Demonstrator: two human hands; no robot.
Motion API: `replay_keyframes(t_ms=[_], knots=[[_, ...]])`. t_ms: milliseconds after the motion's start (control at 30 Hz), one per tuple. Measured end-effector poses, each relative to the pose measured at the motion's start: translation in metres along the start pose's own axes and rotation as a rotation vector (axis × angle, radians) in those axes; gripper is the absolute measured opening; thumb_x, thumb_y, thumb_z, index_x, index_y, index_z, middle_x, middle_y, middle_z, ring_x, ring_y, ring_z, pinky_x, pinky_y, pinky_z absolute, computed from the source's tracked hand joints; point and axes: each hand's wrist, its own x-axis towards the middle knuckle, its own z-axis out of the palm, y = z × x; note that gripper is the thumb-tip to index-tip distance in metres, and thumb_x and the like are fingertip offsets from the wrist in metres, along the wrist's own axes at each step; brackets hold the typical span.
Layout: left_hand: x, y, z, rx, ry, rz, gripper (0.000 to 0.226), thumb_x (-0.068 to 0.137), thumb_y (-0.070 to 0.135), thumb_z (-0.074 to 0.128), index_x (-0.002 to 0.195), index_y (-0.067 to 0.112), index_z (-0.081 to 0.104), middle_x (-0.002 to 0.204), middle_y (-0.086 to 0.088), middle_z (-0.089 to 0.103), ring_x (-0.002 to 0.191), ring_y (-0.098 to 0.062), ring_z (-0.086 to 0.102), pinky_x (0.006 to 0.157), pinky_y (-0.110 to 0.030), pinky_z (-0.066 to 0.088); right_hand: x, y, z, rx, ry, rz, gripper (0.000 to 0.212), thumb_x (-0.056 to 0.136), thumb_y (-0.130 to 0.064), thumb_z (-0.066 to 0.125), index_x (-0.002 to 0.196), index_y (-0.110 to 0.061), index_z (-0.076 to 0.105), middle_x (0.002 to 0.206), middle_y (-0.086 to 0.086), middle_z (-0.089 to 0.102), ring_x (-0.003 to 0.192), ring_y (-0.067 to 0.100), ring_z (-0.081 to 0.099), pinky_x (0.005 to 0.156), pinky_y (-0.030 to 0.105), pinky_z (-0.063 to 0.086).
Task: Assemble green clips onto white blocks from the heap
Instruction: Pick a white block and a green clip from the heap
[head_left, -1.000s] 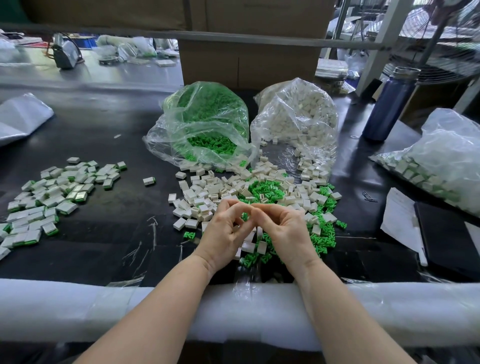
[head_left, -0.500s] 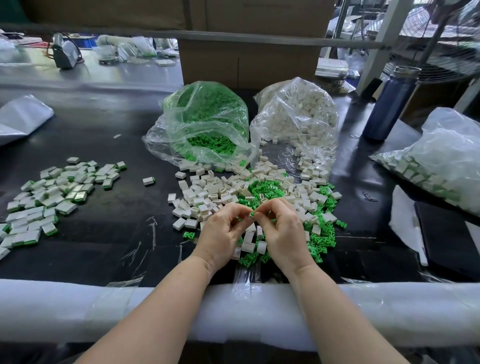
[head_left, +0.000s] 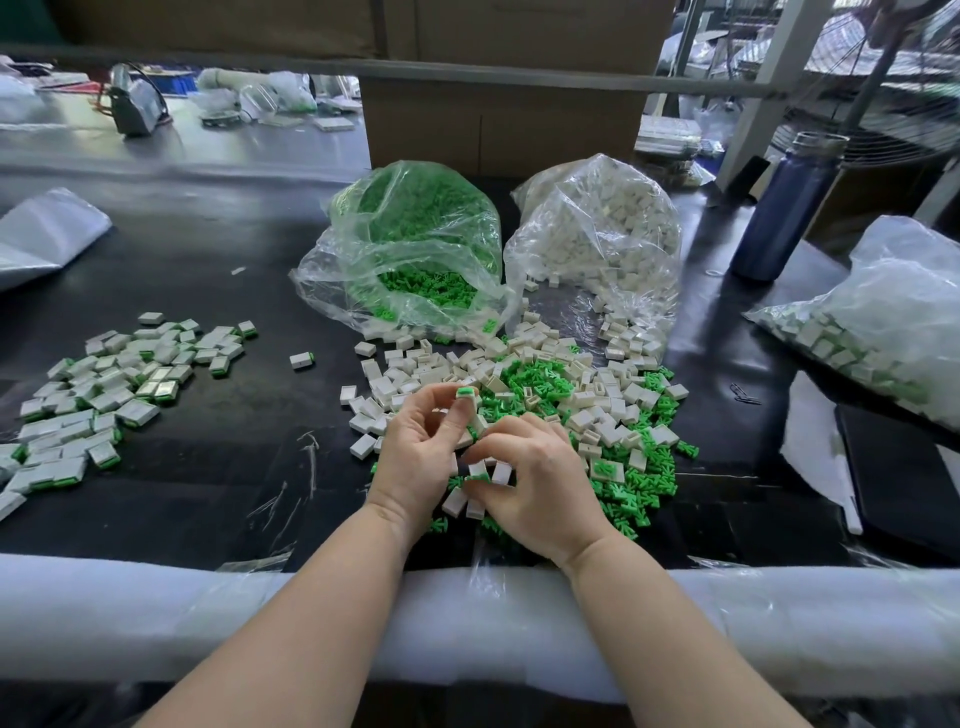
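A mixed heap (head_left: 561, 400) of white blocks and green clips lies on the black table in front of me. My left hand (head_left: 421, 457) pinches a white block with a green clip on its top (head_left: 466, 394) between thumb and forefinger, raised over the heap's near left side. My right hand (head_left: 535, 483) hangs low over the heap's near edge, fingers curled down onto a white block with green on it (head_left: 477, 473). Whether it grips that piece is unclear.
A pile of finished pieces (head_left: 104, 395) spreads at the left. Two open plastic bags stand behind the heap, one of green clips (head_left: 415, 249), one of white blocks (head_left: 597, 234). A blue bottle (head_left: 784, 208) and another filled bag (head_left: 878, 322) sit at the right. A white padded edge (head_left: 156, 613) runs along the table's front.
The hands, joined over one piece before, have parted. The left hand keeps the clipped block and has lifted slightly; the right hand has dropped to the heap's near edge.
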Motion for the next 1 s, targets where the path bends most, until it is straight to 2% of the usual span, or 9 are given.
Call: replay_keyframes(t_ms=[100,167,300,400,500,567,633,867,1000], knots=[[0.002,-0.004,-0.001,-0.009,0.050,0.012,0.011,0.082,0.025,0.059,0.088,0.018,0.064,0.080,-0.004,0.064,0.074,-0.018,0.056,0.076,-0.042,0.048,0.000,-0.001,0.002,-0.070,-0.030,-0.005,0.011,0.069,-0.022,0.078,0.078,-0.019,0.073,0.087,-0.004,0.066,0.083,0.025,0.057,0.075,0.033,0.034],[0.005,-0.007,-0.002,-0.077,0.121,0.011,0.008,0.086,0.015,0.059,0.085,0.019,0.066,0.071,0.006,0.068,0.066,-0.006,0.059,0.070,-0.029,0.052,0.000,-0.001,0.002,-0.085,-0.032,-0.001,0.009,0.070,-0.022,0.077,0.078,-0.019,0.073,0.086,-0.004,0.066,0.082,0.024,0.057,0.075,0.033,0.034],[0.009,-0.005,-0.006,-0.128,0.346,0.095,0.017,0.087,0.007,0.060,0.090,0.022,0.067,0.065,0.008,0.066,0.058,-0.003,0.060,0.059,-0.016,0.052,0.000,0.000,0.002,-0.097,-0.048,0.019,0.007,0.075,-0.022,0.075,0.079,-0.017,0.074,0.087,-0.003,0.065,0.084,0.023,0.056,0.077,0.032,0.034],[0.011,-0.006,-0.013,-0.008,0.499,0.180,0.024,0.090,0.009,0.058,0.091,0.030,0.067,0.076,0.001,0.064,0.059,-0.005,0.059,0.058,-0.021,0.054,0.000,0.000,0.001,-0.098,-0.040,0.021,0.005,0.076,-0.020,0.074,0.078,-0.016,0.073,0.085,-0.002,0.066,0.083,0.024,0.058,0.077,0.033,0.037],[0.014,-0.008,-0.019,0.223,0.616,0.225,0.020,0.091,0.008,0.055,0.105,0.017,0.067,0.099,-0.016,0.059,0.065,-0.007,0.058,0.064,-0.012,0.050,-0.001,-0.001,0.001,-0.109,-0.026,0.023,0.004,0.076,-0.017,0.073,0.076,-0.013,0.073,0.081,0.000,0.065,0.078,0.025,0.058,0.076,0.036,0.041],[0.015,-0.007,-0.021,0.346,0.666,0.223,0.023,0.091,0.005,0.054,0.110,0.009,0.066,0.105,-0.010,0.051,0.072,-0.007,0.054,0.072,-0.003,0.043,-0.001,0.000,0.001,-0.119,-0.026,0.031,0.005,0.077,-0.017,0.072,0.076,-0.012,0.072,0.080,0.001,0.065,0.078,0.026,0.058,0.076,0.036,0.042],[0.013,-0.006,-0.021,0.446,0.670,0.215,0.025,0.090,0.001,0.053,0.113,0.005,0.064,0.107,-0.005,0.042,0.082,-0.010,0.052,0.078,0.001,0.037,-0.001,0.001,0.001,-0.129,-0.029,0.043,0.007,0.080,-0.018,0.071,0.078,-0.011,0.072,0.081,0.001,0.065,0.079,0.026,0.057,0.077,0.036,0.042],[0.010,-0.008,-0.016,0.784,0.474,0.187,0.033,0.086,-0.005,0.054,0.118,0.003,0.061,0.119,-0.017,0.045,0.107,-0.026,0.048,0.097,-0.020,0.035,-0.002,0.000,0.000,-0.169,-0.015,0.061,0.011,0.084,-0.021,0.067,0.081,-0.012,0.073,0.084,0.001,0.066,0.081,0.025,0.057,0.078,0.034,0.041],[0.009,-0.009,-0.014,0.892,0.442,0.178,0.031,0.088,0.000,0.054,0.116,0.006,0.063,0.119,-0.018,0.047,0.108,-0.032,0.044,0.098,-0.027,0.031,-0.002,0.001,0.000,-0.194,-0.031,0.076,0.016,0.089,-0.024,0.061,0.087,-0.012,0.072,0.089,0.002,0.065,0.088,0.025,0.056,0.082,0.034,0.038]])
